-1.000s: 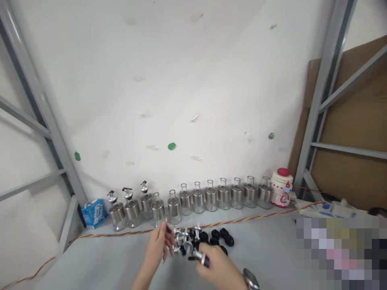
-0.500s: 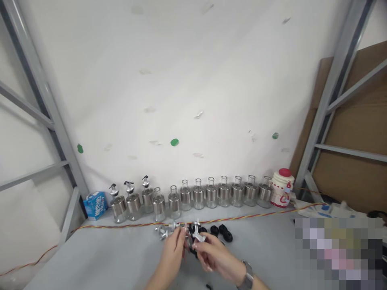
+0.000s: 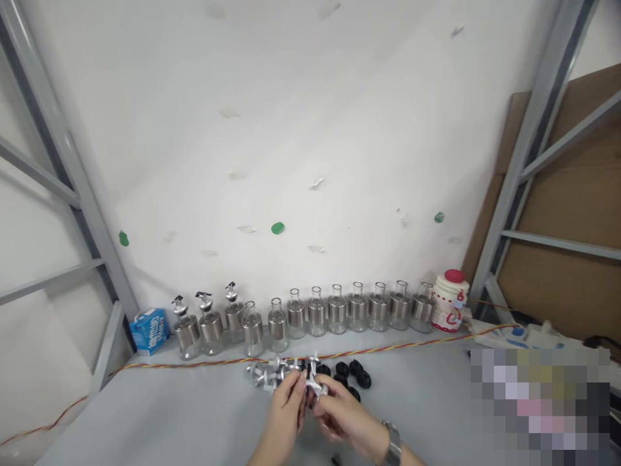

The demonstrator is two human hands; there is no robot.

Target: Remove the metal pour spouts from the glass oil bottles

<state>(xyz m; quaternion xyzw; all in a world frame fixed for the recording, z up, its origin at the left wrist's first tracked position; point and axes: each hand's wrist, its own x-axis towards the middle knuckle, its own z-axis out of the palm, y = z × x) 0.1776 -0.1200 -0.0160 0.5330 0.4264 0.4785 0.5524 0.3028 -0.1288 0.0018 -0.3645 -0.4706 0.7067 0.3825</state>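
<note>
My left hand (image 3: 286, 408) and my right hand (image 3: 342, 411) meet low in the middle of the head view, fingertips close together. Between them is a silver pourer spout (image 3: 316, 387), gripped by both hands; its lower part is hidden by my fingers. A pile of silver pourer spouts (image 3: 264, 372) lies just beyond my left hand. Several black round stoppers (image 3: 356, 369) are scattered beyond and to the right of my right hand. A small black piece (image 3: 336, 459) lies near the bottom edge. My right wrist wears a metal watch (image 3: 392, 443).
Glass bottles with steel sleeves (image 3: 336, 314) stand along the wall; three at the left carry pourer tops (image 3: 204, 301). A blue carton (image 3: 149, 331) and a cream jar with red lid (image 3: 450, 304) flank the row. A twisted cord (image 3: 194, 364) crosses the grey table (image 3: 169, 414).
My hands have come closer together around the pourer spout, the left one shifting slightly right. The spout has tilted and dropped a little. The whole view has shifted slightly.
</note>
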